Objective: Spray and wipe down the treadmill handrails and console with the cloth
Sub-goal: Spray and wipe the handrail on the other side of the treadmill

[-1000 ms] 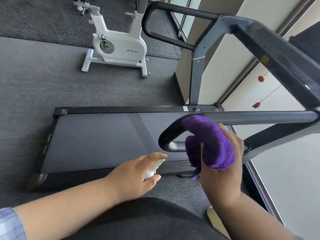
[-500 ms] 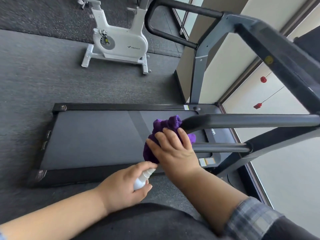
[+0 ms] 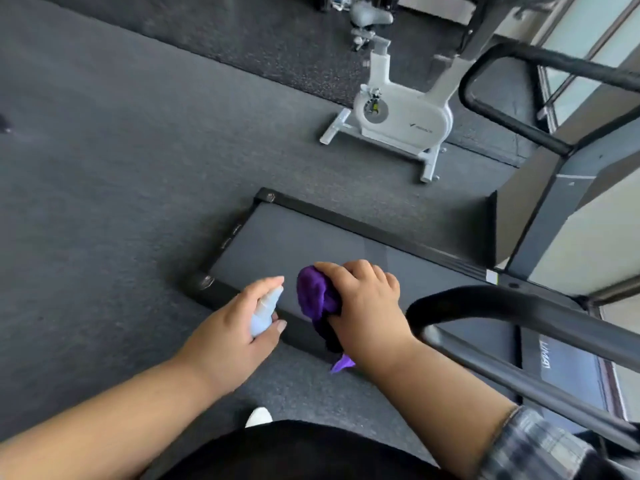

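Purple microfibre cloth (image 3: 316,296) is bunched up in the person's right hand (image 3: 363,306), the fingers curled over the top of it and a loose corner hanging out below the wrist. That hand sits just left of the curved end of the near treadmill handrail (image 3: 485,301), close to it but not touching, above the dark treadmill belt (image 3: 311,240). The left hand (image 3: 242,327) is wrapped round a small pale blue spray bottle (image 3: 265,311), thumb along its side and forefinger lying over the nozzle, which points away from the person toward the belt. The two hands are just beside each other, with a narrow gap between bottle and cloth. The far handrail (image 3: 512,123) loops out on the other side of the deck, well apart from both hands. Beyond the treadmill a white exercise bike (image 3: 401,112) stands on the grey rubber floor (image 3: 104,185). A plaid sleeve (image 3: 540,445) covers the right forearm near the elbow, and a white shoe tip (image 3: 259,416) shows below.
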